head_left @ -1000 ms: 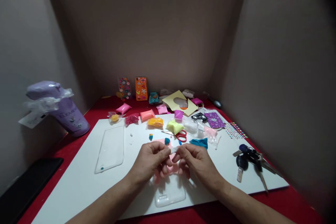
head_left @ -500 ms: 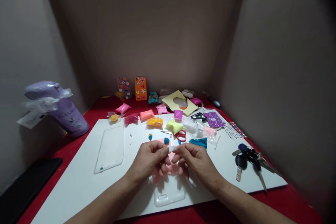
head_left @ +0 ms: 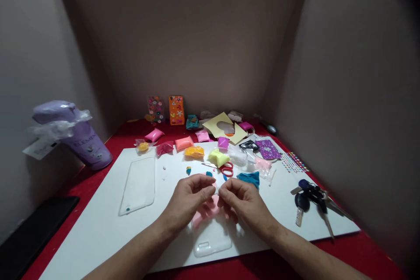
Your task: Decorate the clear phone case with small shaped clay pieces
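My left hand [head_left: 193,195] and my right hand [head_left: 241,197] meet at the middle of the white board, fingertips curled toward each other. Between the fingertips a small piece of white clay [head_left: 217,191] barely shows, mostly hidden by the fingers. Below them a clear phone case [head_left: 212,245] lies flat, its upper part covered by my hands and by pink clay [head_left: 200,218]. Just beyond the fingers are a teal clay lump [head_left: 209,174] and a small blue piece [head_left: 225,178]. Red-handled scissors [head_left: 226,169] rest farther back.
Another clear case [head_left: 138,186] lies on the white board [head_left: 95,227] at left. Several clay packets, including an orange one [head_left: 194,152] and a blue one [head_left: 249,179], line the back. Keys [head_left: 311,201] lie right; a purple tumbler [head_left: 87,144] stands left on the red cloth [head_left: 377,249].
The white clay was plainly visible stretched between both hands; now only a sliver shows. My left thumb and index finger have parted slightly, and the fingertips now hide more of the teal lump.
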Motion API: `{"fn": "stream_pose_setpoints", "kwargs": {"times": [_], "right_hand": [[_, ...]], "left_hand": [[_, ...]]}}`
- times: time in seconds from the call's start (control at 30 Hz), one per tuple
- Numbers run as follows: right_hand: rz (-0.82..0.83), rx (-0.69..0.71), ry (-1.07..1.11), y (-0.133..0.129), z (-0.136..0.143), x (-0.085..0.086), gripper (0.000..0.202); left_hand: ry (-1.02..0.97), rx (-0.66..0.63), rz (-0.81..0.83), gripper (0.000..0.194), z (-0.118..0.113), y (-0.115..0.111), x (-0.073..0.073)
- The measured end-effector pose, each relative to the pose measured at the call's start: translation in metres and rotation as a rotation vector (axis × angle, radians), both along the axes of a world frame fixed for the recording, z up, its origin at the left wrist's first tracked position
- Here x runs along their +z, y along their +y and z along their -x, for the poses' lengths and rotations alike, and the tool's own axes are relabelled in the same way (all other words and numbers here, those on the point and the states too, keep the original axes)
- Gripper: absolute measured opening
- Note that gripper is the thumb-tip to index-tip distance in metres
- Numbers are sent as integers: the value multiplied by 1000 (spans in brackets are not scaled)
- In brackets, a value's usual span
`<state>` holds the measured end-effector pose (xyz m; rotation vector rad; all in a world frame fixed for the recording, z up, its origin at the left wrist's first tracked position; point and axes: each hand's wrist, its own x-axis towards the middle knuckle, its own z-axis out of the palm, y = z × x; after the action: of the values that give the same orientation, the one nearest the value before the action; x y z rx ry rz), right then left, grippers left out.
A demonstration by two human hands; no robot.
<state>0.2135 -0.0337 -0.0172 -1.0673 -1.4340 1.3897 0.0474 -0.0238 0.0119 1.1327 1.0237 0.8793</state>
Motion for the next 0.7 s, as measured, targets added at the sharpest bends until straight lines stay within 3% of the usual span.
{"fn": "stream_pose_setpoints", "kwargs": {"times": [0.17, 0.47, 0.7], "right_hand": [[-69, -18, -90, -2, -1, 0, 37], [-157, -26, -161, -3, -1, 5, 28], [-360, -54, -290, -8, -2, 5, 10]], "left_hand": [[0, -24, 11, 25, -1, 0, -1], [-12, -67, 70, 25, 0, 0, 1], [31, -129, 134, 25, 3, 0, -1]]}}
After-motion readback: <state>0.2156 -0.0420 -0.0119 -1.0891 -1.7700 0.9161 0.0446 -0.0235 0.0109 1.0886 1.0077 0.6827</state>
